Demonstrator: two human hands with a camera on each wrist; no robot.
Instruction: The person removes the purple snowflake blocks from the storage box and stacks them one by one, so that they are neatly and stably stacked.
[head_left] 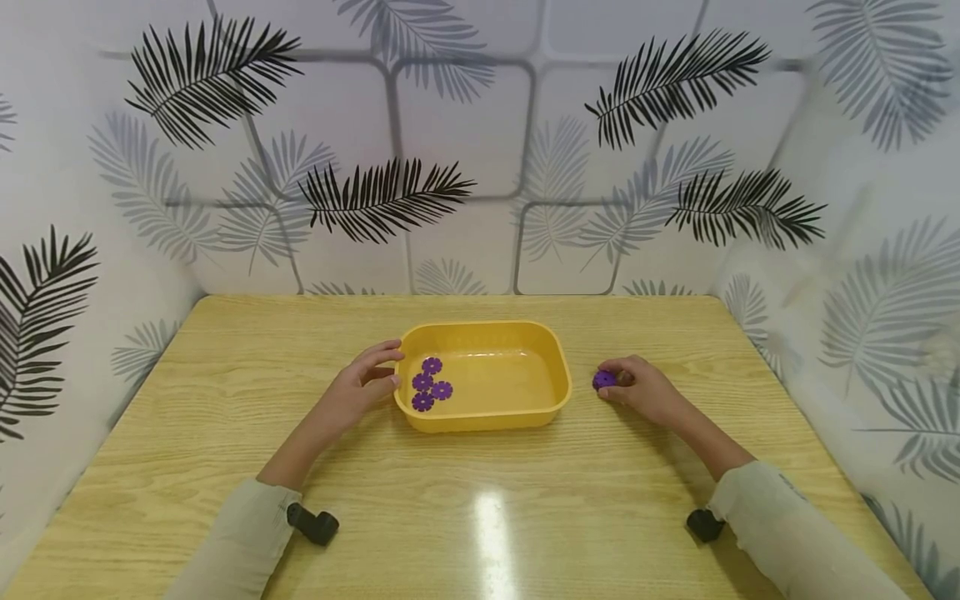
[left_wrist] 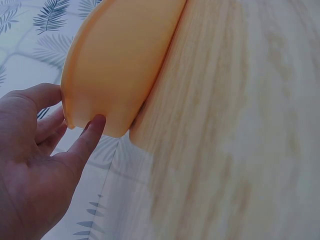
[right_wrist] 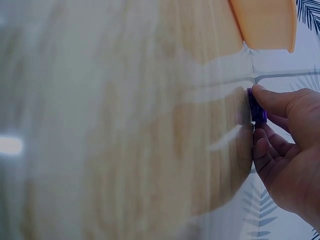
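A yellow plastic basin [head_left: 491,422] sits on the table with several purple, notched snowflake discs [head_left: 442,390] lying in its left part. My left hand [head_left: 365,379] holds the basin's left end. In the left wrist view its thumb [left_wrist: 92,135] lies against the outer wall and a finger touches the rim. To the right of the basin, my right hand [head_left: 641,390] pinches a purple snowflake disc [head_left: 603,379] between thumb and fingers, down at the table surface. In the right wrist view this purple piece [right_wrist: 257,107] looks thick; whether it is one disc or a stack, I cannot tell.
The wooden table [head_left: 405,508] reaches back to a wall covering [head_left: 465,125] printed with leaves, which also rises at both sides. A black wrist camera [head_left: 313,525] is strapped at the left cuff, another wrist camera [head_left: 705,525] at the right.
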